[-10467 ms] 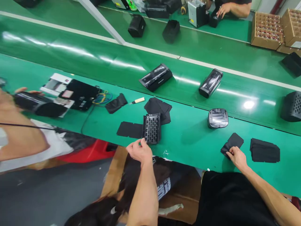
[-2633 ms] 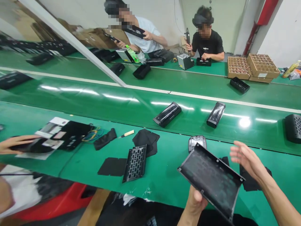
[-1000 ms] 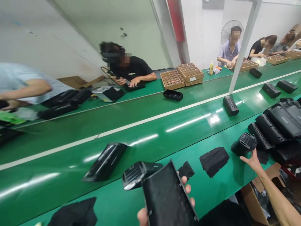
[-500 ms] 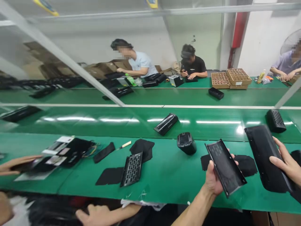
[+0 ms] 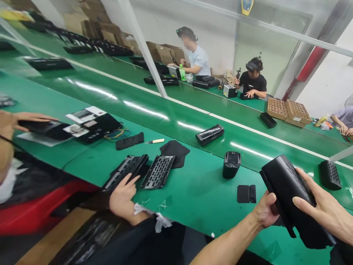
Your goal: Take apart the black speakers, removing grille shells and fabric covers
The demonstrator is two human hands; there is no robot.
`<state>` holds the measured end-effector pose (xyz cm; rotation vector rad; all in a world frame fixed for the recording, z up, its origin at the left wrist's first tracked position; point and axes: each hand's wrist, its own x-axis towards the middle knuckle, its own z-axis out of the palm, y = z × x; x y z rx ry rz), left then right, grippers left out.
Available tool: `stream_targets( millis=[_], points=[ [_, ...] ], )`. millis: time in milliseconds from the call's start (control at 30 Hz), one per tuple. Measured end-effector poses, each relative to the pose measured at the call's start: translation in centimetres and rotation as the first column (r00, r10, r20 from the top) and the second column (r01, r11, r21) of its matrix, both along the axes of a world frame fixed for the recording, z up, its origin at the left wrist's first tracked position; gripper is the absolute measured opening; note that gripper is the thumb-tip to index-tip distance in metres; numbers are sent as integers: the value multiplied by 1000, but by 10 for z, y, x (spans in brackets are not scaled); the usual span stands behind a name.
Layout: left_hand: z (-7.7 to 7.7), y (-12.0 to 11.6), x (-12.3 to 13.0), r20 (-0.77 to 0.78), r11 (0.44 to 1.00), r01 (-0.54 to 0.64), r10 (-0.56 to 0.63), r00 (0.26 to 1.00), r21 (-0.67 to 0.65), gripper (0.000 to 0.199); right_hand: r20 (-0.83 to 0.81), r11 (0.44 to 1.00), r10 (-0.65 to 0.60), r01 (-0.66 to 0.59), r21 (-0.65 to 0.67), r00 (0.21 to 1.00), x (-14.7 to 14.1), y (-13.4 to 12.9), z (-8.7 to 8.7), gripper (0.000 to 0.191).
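My left hand (image 5: 267, 210) grips the left edge of a black plastic shell (image 5: 292, 195), thumb along its side. My right hand (image 5: 317, 202) is wrapped round the right side of the same shell, thumb on its smooth face. The thin panel seen earlier in the left hand is mostly hidden behind the shell, so how the two parts meet cannot be made out. Left of my hands, black fabric pieces (image 5: 243, 194) lie on the green bench (image 5: 204, 198). Farther left a black cylindrical housing (image 5: 231, 165) stands upright.
A co-worker's hand (image 5: 125, 195) touches a black grille part at the left, beside another perforated panel (image 5: 158, 171). A knife (image 5: 156, 141) lies behind them. A black unit (image 5: 210, 134) and a perforated housing (image 5: 330, 175) rest on the conveyor (image 5: 187, 129).
My hands have come together, bringing the panel and the larger shell into one bundle. The camera view has tilted. A co-worker's hand has moved onto the bench with another grille part.
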<state>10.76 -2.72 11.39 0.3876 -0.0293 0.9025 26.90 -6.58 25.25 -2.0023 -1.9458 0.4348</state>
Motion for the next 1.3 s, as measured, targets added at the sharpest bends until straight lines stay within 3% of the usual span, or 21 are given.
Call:
stream_targets(
  millis=[333, 500, 600, 733, 800, 867, 933, 1033, 1100, 1167, 1300],
  points=[
    [4, 6, -5, 62, 998, -61, 61, 996, -2, 87, 19, 1000, 1, -1, -9, 1000, -16, 15, 5, 87],
    [-7, 10, 1, 71, 997, -77, 78, 994, -23, 86, 82, 1000, -5, 4, 9, 997, -20, 17, -9, 89],
    [-14, 12, 8, 67, 995, -83, 86, 994, -55, 82, 135, 997, -49, 55, -46, 990, -23, 26, -13, 97],
    [-12, 19, 16, 67, 990, -55, 64, 996, -127, 79, 85, 986, -12, 26, -163, 996, -19, 39, 0, 99],
    [-6, 27, 16, 54, 986, -50, 59, 997, -160, 79, 19, 987, 28, -25, -161, 999, -15, 35, 5, 97],
    [2, 36, 13, 26, 979, -83, 90, 996, -188, 79, -8, 1000, 15, -15, -27, 1000, -15, 20, 1, 102],
    [8, 44, 9, -8, 969, -144, 145, 989, -201, 81, -31, 982, -66, 71, 175, 997, -22, 0, -16, 110],
    [14, 52, 5, -29, 959, -205, 203, 979, -195, 87, -124, 896, -204, 236, 376, 971, -40, -21, -50, 118],
    [15, 52, 5, -33, 959, -207, 205, 978, -194, 89, -167, 847, -225, 277, 454, 960, -51, -24, -66, 112],
    [14, 51, 6, -49, 959, -202, 196, 979, -197, 90, -167, 811, -192, 253, 528, 967, -56, -21, -70, 98],
    [15, 47, 11, -83, 961, -193, 180, 980, -195, 89, -140, 770, -145, 200, 606, 980, -51, -16, -60, 78]
  ],
)
